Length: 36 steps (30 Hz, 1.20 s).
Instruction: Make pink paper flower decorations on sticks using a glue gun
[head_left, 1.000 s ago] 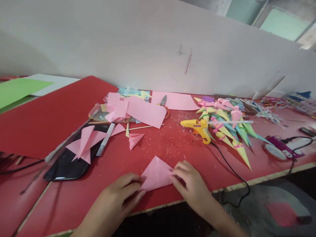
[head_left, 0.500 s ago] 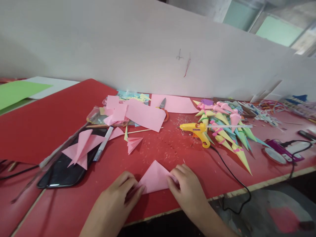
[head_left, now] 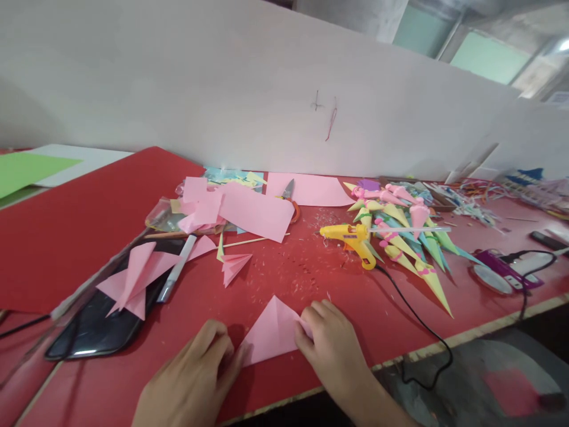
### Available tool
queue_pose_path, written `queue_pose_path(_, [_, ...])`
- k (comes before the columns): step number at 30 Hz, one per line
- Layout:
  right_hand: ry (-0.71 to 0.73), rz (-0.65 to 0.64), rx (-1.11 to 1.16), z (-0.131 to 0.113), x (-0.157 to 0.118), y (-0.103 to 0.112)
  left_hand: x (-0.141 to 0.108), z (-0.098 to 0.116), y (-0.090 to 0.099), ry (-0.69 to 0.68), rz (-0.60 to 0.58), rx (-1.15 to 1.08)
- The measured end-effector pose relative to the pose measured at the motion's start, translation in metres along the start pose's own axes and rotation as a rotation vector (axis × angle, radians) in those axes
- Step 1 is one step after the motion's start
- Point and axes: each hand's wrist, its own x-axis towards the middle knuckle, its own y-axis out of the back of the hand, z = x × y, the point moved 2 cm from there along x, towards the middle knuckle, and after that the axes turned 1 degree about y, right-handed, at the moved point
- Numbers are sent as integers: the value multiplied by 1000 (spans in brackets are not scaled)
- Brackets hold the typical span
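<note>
A folded piece of pink paper (head_left: pixel 273 332), roughly triangular with a peak pointing away from me, lies near the front edge of the red table. My left hand (head_left: pixel 191 376) is closed at the paper's left corner, its thumb tip against the edge; the curled fingers hide how much paper is between them. At the opposite corner my right hand (head_left: pixel 333 350) pinches the paper between thumb and fingers. Beyond the paper lies a small pleated pink paper piece (head_left: pixel 235 268).
A yellow glue gun (head_left: pixel 351 237) with a black cord lies before a pile of coloured paper cones (head_left: pixel 427 273). Left are a black phone (head_left: pixel 95 332) under folded pink paper (head_left: pixel 137 279) and a marker (head_left: pixel 176 270). Scissors (head_left: pixel 294 209) and pink sheets (head_left: pixel 258 210) lie farther back.
My left hand has slid outward to the left along the paper, uncovering more of its left side. My right hand keeps its pinch. The whole view has shifted slightly.
</note>
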Motion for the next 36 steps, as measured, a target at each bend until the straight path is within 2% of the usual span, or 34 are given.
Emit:
queue_pose_path(11, [14, 74, -43, -4, 1, 2, 0, 4, 4, -11, -7, 33])
queue_pose_path(16, [4, 56, -47, -4, 1, 3, 1, 2, 5, -43, 1, 75])
queue_pose_path(21, [-11, 37, -39, -4, 1, 1, 3, -20, -4, -255, 26, 57])
queue_pose_path(24, [-10, 33, -41, -3, 0, -1, 9, -26, -1, -396, 50, 82])
queue_pose_path(26, [-9, 32, -46, -3, 0, -2, 16, -23, 4, -526, 22, 125])
queue_pose_path(29, [-9, 28, -48, -2, 0, -2, 28, -17, 15, -806, -85, 202])
queue_pose_path(32, [-11, 3, -44, -2, 0, -1, 41, -21, 23, -896, -95, 266])
queue_pose_path(36, [-21, -41, -40, -1, 1, -1, 52, -30, 28, -925, -153, 271])
